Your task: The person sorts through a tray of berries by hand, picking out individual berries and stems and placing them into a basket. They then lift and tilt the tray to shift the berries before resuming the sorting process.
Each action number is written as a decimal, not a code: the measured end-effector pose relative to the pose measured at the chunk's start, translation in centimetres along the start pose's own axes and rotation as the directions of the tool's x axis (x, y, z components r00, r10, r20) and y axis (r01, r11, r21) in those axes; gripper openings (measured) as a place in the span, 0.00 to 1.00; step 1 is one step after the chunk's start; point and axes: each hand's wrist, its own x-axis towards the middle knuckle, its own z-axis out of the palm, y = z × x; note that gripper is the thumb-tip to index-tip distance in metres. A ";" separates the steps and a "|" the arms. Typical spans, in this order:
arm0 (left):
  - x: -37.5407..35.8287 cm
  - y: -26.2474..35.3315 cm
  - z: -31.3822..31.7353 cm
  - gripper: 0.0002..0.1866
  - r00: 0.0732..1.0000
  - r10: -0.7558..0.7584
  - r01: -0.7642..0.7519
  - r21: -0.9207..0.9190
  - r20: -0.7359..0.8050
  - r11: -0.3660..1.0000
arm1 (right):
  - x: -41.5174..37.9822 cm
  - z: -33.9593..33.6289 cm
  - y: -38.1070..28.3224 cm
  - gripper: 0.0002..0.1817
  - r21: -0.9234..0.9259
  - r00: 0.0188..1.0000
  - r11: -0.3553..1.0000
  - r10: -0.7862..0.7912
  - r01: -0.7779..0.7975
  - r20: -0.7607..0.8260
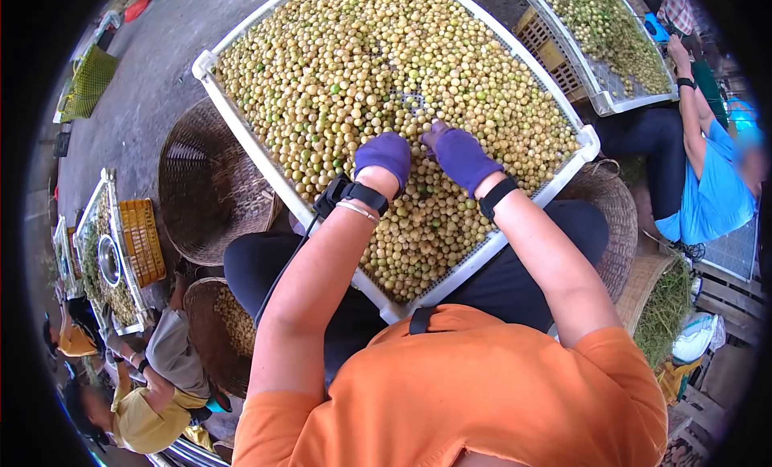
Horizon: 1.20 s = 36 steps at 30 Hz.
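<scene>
A large white-rimmed tray point(265, 157) sits tilted over my lap, heaped with small round yellow-green fruits point(305, 89). Purple fingerless-looking gloves cover both of my hands. My left hand point(382, 160) rests on the fruits near the middle, its fingers hidden beneath the hand. Just to its right, my right hand point(464, 156) touches the fruits with partly visible, slightly parted fingers. Ahead of the hands, a thin patch in the heap bares some of the mesh tray bottom point(414, 101). Black bands circle both wrists.
A deep wicker basket point(213, 185) stands left of the tray, with a fruit-filled basket point(233, 322) nearer. Another fruit tray point(611, 49) lies at upper right beside a person in blue point(708, 181). A person in yellow point(149, 415) works at lower left. Green stems point(663, 310) fill a right-hand basket.
</scene>
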 end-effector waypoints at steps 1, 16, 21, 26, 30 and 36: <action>0.2 0.0 0.2 0.11 1.000 -0.021 0.021 -0.015 0.009 1.000 | -0.2 -0.4 -0.3 0.09 -0.007 0.999 0.999 -0.037 0.037 -0.005; -0.4 -0.7 0.9 0.12 0.997 -0.023 0.032 -0.144 0.069 0.989 | -0.4 -4.2 2.0 0.11 0.665 0.962 0.711 0.271 -0.229 0.041; -1.5 -0.9 1.2 0.15 0.997 -0.027 0.035 -0.112 0.074 0.993 | 0.4 -2.0 -0.2 0.12 -0.102 0.999 0.994 -0.048 0.046 -0.019; -2.1 -0.6 0.8 0.12 0.999 -0.005 0.005 -0.006 0.048 1.000 | 0.2 -1.8 0.7 0.13 0.035 0.973 0.990 -0.124 0.133 -0.194; -1.9 -1.5 1.3 0.13 0.998 -0.008 0.016 -0.131 0.063 0.991 | -1.5 -6.1 0.5 0.13 0.899 0.923 0.410 0.385 -0.155 -0.016; -1.1 -3.0 1.7 0.18 0.999 -0.053 0.038 -0.563 -0.010 0.826 | -2.8 -7.2 1.1 0.10 0.982 0.885 0.122 0.459 -0.143 0.071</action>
